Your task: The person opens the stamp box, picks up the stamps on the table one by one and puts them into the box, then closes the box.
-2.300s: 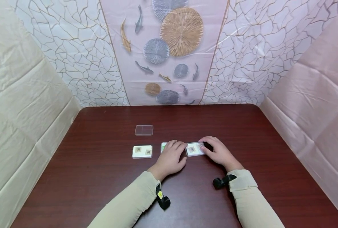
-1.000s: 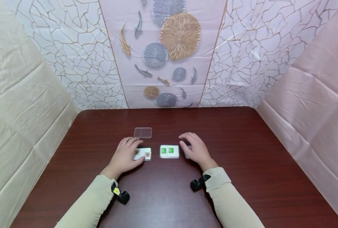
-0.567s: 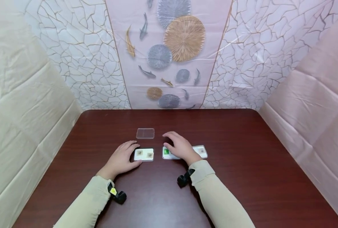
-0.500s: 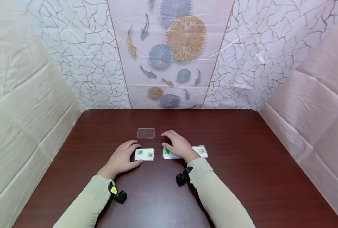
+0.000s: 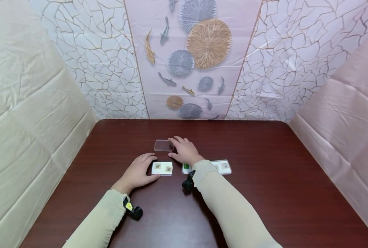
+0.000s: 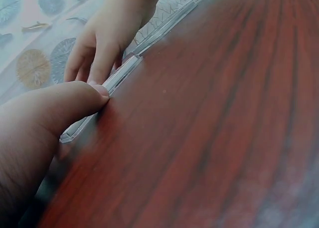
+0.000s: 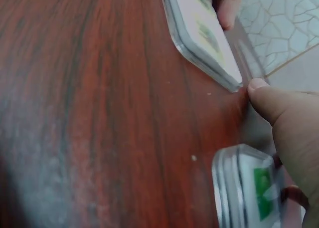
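My left hand (image 5: 135, 174) grips the left end of a flat clear plastic case (image 5: 163, 172) with a white insert and two small brownish stamp-like squares. In the left wrist view its thumb (image 6: 75, 101) lies on the case's near edge; the right wrist view shows fingertips (image 7: 229, 8) at the far edge. Behind that case lies a thin transparent plastic lid (image 5: 163, 146). My right hand (image 5: 185, 150) reaches over to the lid's right end, fingers spread, index finger over its far corner and thumb just in front of its near edge.
A similar case with green squares (image 5: 186, 166) lies partly hidden under my right wrist. To its right is a third case (image 5: 225, 167) with grey squares. All rest on the dark red-brown table (image 5: 264, 193), with patterned cloth (image 5: 208, 43) hanging behind.
My left hand moved from the green case to the left case and now stays there. The right hand left the right-hand case, crossed left above the green one and reached the lid.
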The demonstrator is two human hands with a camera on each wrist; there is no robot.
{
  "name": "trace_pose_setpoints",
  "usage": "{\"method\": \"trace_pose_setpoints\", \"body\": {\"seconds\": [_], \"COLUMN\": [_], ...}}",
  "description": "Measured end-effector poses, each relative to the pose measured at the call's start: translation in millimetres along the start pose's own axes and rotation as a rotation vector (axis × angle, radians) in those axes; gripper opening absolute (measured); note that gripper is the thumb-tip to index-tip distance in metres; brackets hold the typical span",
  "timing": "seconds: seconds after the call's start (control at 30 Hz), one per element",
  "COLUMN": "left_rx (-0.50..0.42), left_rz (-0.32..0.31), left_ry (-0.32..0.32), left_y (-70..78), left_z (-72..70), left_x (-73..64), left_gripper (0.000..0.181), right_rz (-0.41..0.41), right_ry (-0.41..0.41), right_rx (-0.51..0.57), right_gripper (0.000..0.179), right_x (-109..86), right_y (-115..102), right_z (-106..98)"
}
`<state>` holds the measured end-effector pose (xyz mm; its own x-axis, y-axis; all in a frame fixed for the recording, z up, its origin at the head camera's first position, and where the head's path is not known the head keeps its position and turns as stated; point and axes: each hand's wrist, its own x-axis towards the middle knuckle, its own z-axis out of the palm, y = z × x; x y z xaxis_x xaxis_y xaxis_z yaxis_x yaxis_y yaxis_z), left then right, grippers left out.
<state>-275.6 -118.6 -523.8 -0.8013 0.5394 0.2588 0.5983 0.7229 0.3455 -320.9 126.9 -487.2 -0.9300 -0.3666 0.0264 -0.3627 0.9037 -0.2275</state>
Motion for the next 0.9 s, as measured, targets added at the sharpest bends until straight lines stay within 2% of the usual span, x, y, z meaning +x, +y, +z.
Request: {"method": "trace_pose_setpoints", "body": {"seconds": [0.13,0.27,0.4,0.57,0.77,0.9], "left_rx": [-0.006,-0.018,-0.029,-0.084,-0.128,-0.136], "left_rz": [0.000,0.016,0.014,-0.030,-0.040,-0.037], "left_ry": [-0.005,0.006,0.011,0.012,0.049,0.038], "left_y": [1.4,3.2,4.2,5.4,4.5,2.5], "left_z": [0.4,0.6,1.5,1.2,-0.1,-0.3], "left_x": [1.1,2.3,2.0,0.1,-2.3,-3.0], "left_gripper": [0.066,0.062,0.063,0.077,0.102,0.105], "right_rz": [-0.011,-0.044,-0.086,-0.127,-0.187,-0.226], "right_ry": [-0.009,-0.006,-0.001,-0.022,-0.040,-0.022], "right_rx": [-0.057,-0.083,-0.109,-0.111,-0.044,-0.004], "right_gripper": [0.060,0.043,0.035,0.035,0.038,0.039], "right_x": [-0.6,-0.1,-0.1,-5.0,-18.1,-30.3], "right_y": [-2,0,1,-2,-9,-13], "right_z": [-1,1,1,-3,-5,-3]}}
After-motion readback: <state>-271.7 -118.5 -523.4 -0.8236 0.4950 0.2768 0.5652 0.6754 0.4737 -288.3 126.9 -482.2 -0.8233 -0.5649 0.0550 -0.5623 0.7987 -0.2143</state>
